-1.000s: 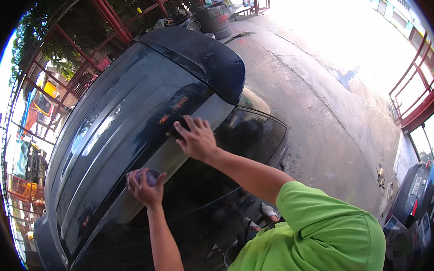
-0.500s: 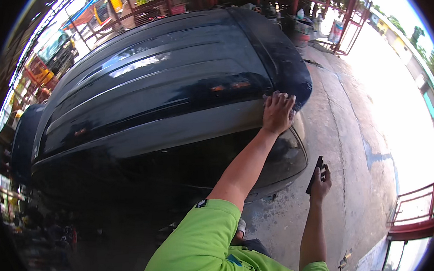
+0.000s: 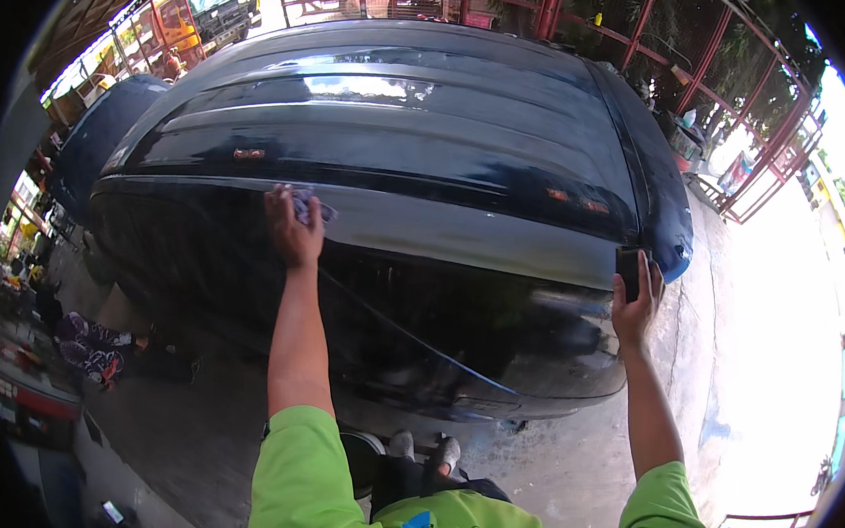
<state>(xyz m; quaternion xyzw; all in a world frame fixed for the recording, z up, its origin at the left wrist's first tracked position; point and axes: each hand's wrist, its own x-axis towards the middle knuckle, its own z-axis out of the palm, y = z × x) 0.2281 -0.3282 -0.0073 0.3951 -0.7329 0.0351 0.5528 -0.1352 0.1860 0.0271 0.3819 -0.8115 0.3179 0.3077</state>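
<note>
A dark vehicle (image 3: 387, 150) with a glossy ribbed roof spreads across the view. Along its near roof edge runs a dull grey strip (image 3: 498, 228). My left hand (image 3: 295, 238) is at this edge, left of the middle, its fingers closed round a crumpled greyish-purple cloth (image 3: 318, 208). Farther right, close to the dark rear spoiler (image 3: 667, 220), my right hand (image 3: 637, 311) grips a flat black block (image 3: 630, 267) against the roof's near rear corner. The block's underside is hidden.
A round bucket (image 3: 361, 452) stands by my feet. At the lower left, another person in patterned clothing (image 3: 89, 347) is low beside the vehicle. Red metal framing (image 3: 712, 91) stands behind the rear end. Concrete floor (image 3: 541, 460) lies on the near side.
The view has shifted. My left hand has gone from the rear roof corner leftward along the edge, and its cloth now shows. My right hand has raised the black block to the rear corner.
</note>
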